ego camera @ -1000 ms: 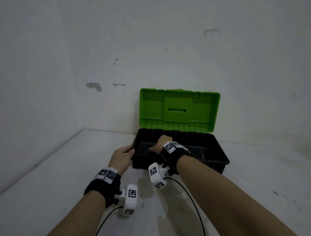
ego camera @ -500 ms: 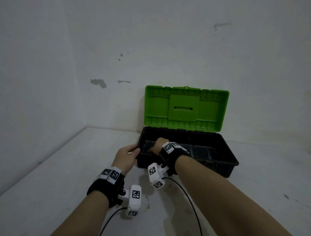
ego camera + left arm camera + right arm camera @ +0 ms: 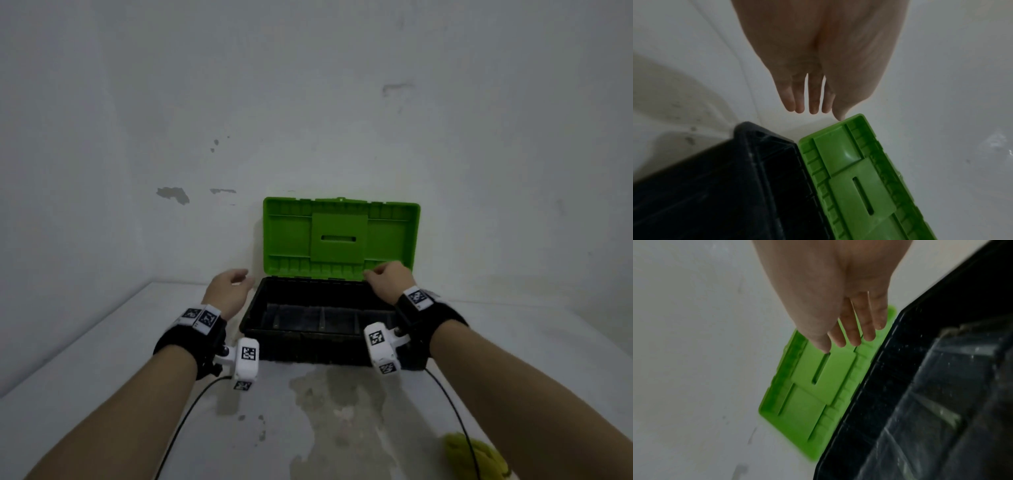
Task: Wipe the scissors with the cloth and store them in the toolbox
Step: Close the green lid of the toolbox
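The black toolbox (image 3: 308, 337) stands open against the back wall, its green lid (image 3: 340, 238) upright. Inside, dark compartments show; I cannot make out the scissors. My left hand (image 3: 227, 291) hovers just left of the box's back corner, fingers straight and empty (image 3: 809, 97). My right hand (image 3: 388, 279) is raised over the box's back right part, in front of the lid's lower edge, fingers relaxed and holding nothing (image 3: 853, 331). A yellow-green cloth (image 3: 474, 457) lies on the table at the lower right, under my right forearm.
The white table (image 3: 102, 359) carries a stained patch (image 3: 329, 411) in front of the box. White walls close the back and left. Black cables (image 3: 186, 416) trail from both wrist cameras across the table.
Both hands have left the box's front left part. The right hand moved right and up to the lid's lower edge; the left moved back beside the box's back corner. The view has tilted down.
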